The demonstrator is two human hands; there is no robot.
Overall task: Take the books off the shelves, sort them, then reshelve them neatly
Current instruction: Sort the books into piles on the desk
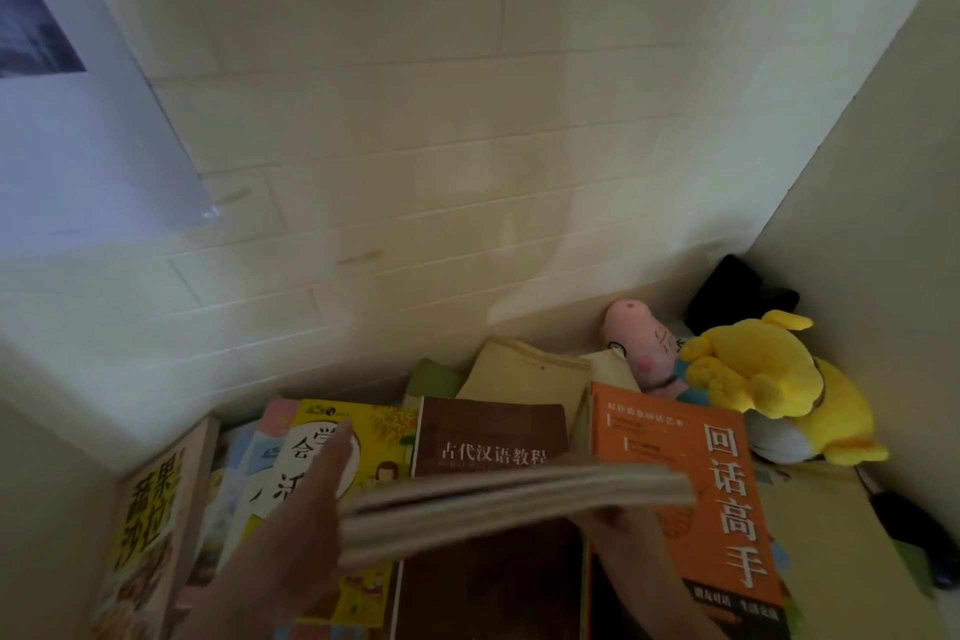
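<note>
A small stack of books [509, 504] hangs level in front of me, page edges toward me. My left hand [306, 509] presses straight fingers against its left end. Under its right part my right hand [634, 541] grips it, mostly hidden by the books. Below lie several books flat, covers up: a yellow one [379, 431], a brown one [488, 437] and an orange one [727, 483]. A beige book [156, 509] lies at the far left.
A cream cushion [524, 369], a pink plush toy [644, 338] and a yellow plush toy [763, 369] lie behind the books in the corner. A black item [727, 296] sits against the wall. A poster [78, 120] hangs upper left.
</note>
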